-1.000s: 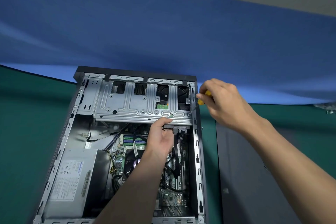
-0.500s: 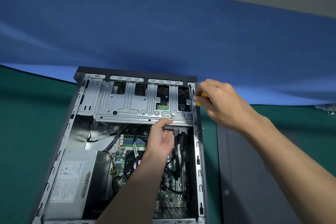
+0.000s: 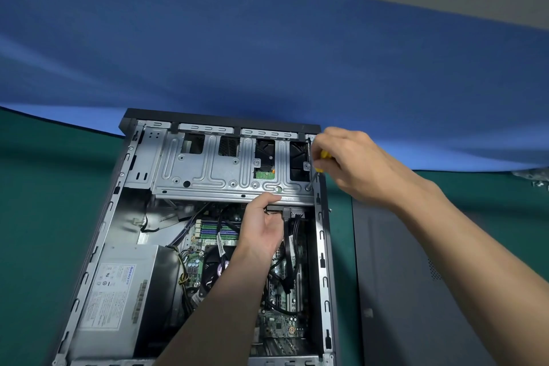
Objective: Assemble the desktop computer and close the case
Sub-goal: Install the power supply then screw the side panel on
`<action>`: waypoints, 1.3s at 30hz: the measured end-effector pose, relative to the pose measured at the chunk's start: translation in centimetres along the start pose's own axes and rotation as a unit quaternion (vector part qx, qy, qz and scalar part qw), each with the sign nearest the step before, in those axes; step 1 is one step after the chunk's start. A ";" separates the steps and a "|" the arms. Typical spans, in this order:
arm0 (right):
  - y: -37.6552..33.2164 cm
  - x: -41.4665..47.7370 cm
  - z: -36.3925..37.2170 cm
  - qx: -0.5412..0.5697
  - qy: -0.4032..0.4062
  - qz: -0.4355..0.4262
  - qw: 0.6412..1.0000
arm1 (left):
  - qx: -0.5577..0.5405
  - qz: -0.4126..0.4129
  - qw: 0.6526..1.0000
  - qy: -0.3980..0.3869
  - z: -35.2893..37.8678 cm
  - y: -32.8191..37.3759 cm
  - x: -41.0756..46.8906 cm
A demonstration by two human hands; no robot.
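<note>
Since 1.0 s ago: right hand (image 3: pixel 353 163) has shifted slightly left, toward the case wall, and the handle of the screwdriver (image 3: pixel 313 179) leans in with it. The shaft tip has held the same spot. The left hand (image 3: pixel 261 229) has not moved.

The computer case (image 3: pixel 322 249) lies on its side on the green mat (image 3: pixel 35 217), open side up, black bezel end farthest from the camera. The drive cage (image 3: pixel 208 175), silver sheet metal, spans the far end of the case.

The screwdriver tip sits on a screw (image 3: pixel 309 188) at the cage's near right corner, just beside the right case wall. Its shaft is tilted, handle up and to the right. The right hand's fingers are curled round the handle, with only bits of yellow showing between them. The left hand clamps the cage's near edge: thumb on top, fingers hooked underneath, next to black cables (image 3: pixel 289 246) plugged in below that edge.

Inside the case:
- The power supply (image 3: pixel 118 291) sits in the near left corner, label up.
- The motherboard (image 3: pixel 279 324) runs along the right side, partly hidden by the left forearm.
- The CPU fan (image 3: pixel 212 269) sits between them.

Outside the case, a dark grey side panel (image 3: pixel 416 291) lies flat on the mat, just right of the case. A blue backdrop (image 3: pixel 267 53) stands behind.
</note>
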State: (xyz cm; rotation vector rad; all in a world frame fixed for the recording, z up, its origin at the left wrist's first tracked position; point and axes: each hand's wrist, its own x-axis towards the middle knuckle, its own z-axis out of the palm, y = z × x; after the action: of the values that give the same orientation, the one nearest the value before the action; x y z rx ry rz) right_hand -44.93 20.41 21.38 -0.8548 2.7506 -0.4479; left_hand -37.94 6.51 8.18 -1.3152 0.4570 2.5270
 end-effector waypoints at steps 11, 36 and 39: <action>-0.9 1.5 0.7 -0.092 0.064 0.113 0.987 | 0.019 0.012 1.000 0.002 0.1 0.0 -0.5; -2.8 1.4 -1.2 -0.192 -0.069 0.180 0.962 | 0.029 0.010 0.999 0.016 0.0 0.1 0.0; -3.0 1.4 -2.0 -0.152 -0.153 0.154 0.964 | 0.019 0.007 1.000 0.009 0.0 0.1 0.1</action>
State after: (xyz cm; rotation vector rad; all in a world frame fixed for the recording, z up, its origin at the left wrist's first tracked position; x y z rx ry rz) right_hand -45.10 17.68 24.10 -0.4859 2.6243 0.1583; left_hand -37.98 6.43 8.12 -1.3269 0.5168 2.5082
